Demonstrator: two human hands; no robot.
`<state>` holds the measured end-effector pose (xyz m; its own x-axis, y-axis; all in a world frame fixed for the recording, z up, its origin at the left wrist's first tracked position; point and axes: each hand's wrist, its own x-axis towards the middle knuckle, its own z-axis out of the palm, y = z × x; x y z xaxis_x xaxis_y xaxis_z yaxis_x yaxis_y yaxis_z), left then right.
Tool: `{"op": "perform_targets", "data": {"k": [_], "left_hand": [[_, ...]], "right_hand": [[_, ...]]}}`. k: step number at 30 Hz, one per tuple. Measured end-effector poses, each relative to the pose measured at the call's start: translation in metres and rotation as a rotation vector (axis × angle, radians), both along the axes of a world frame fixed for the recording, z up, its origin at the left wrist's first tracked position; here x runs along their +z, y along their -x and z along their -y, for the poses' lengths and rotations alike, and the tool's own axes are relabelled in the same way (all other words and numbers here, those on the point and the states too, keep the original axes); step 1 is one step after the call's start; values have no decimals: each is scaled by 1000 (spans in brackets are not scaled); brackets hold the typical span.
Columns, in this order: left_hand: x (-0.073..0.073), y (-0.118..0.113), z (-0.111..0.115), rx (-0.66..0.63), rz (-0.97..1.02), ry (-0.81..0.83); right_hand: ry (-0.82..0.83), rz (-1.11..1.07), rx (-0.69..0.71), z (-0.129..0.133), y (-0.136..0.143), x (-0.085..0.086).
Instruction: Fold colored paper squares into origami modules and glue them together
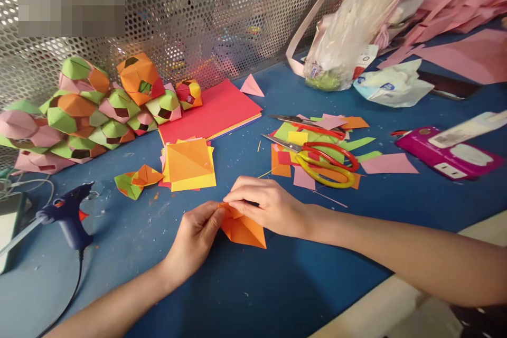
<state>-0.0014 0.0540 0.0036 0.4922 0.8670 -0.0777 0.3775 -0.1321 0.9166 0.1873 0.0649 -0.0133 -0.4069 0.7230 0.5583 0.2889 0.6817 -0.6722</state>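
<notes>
A folded piece of orange paper (243,229) is held between my two hands above the blue table. My left hand (200,232) pinches its left side, with the thumb on top. From the right, my right hand (267,203) closes its fingertips on the upper edge. Creases show across the paper, and one corner points down to the right. Beyond my hands lies a stack of square paper sheets (188,163), orange and yellow on top. Left of that stack sits a small folded green and orange paper piece (137,179).
Folded paper balls (79,111) are piled at the back left. A blue glue gun (71,216) with its cord lies at left. Red-handled scissors (332,153) and yellow-handled scissors (328,171) rest on paper scraps. A magenta box (443,153) and plastic bag (340,37) are at right.
</notes>
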Motion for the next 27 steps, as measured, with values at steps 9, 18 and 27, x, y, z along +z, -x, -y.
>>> {"op": "perform_targets", "data": {"k": [9, 18, 27], "left_hand": [[-11, 0, 1, 114, -5, -30], [-13, 3, 3, 92, -46, -101], [-9, 4, 3, 209, -75, -320]], "right_hand": [[-112, 91, -37, 5, 3, 0], [-146, 154, -40, 7, 3, 5], [-106, 185, -114, 7, 1, 6]]}}
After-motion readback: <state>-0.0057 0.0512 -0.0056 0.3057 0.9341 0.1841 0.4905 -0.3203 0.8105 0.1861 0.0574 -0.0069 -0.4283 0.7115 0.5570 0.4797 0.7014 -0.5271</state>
